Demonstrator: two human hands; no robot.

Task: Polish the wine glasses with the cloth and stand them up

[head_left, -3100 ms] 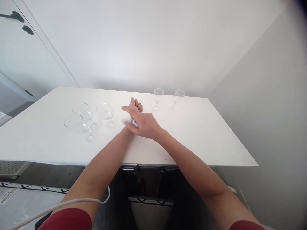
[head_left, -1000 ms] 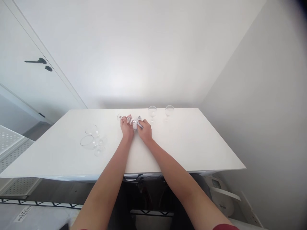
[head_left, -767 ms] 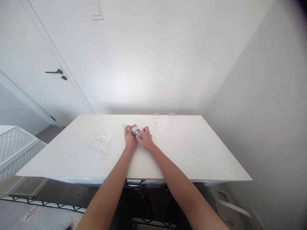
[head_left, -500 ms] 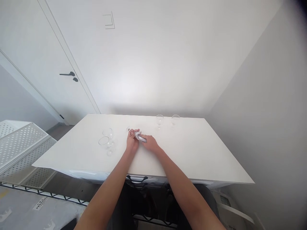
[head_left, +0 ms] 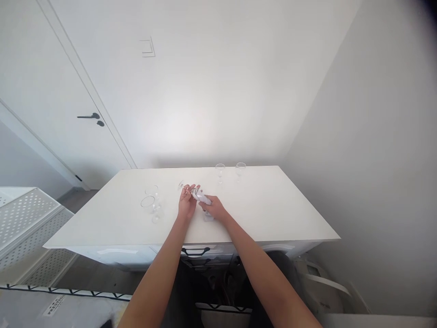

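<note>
Above the white tabletop (head_left: 252, 209), my left hand (head_left: 186, 203) is closed around a stemmed glass, tilted on its side. The glass's clear foot (head_left: 180, 185) sticks out past my left fingers. My right hand (head_left: 214, 207) is closed on a whitish cloth (head_left: 202, 197) pressed against the glass's bowl; how far it goes inside I cannot tell. A loose end of cloth hangs below the right hand. Left of my hands, a stemmed glass (head_left: 148, 203) stands close to another (head_left: 155, 189). Toward the back, a stemmed glass (head_left: 220, 171) stands beside one more (head_left: 241, 169).
A white wall lies behind the table, with a door and its dark handle (head_left: 89, 116) at left. White perforated shelving (head_left: 30, 223) stands near the table's left side. Drawers with a dark pull (head_left: 195, 251) are under the near edge. A grey wall closes the right side.
My right hand has turned slightly, and more of the cloth shows between my hands, with an end hanging below. The view has shifted a little. The standing glasses have stayed in place.
</note>
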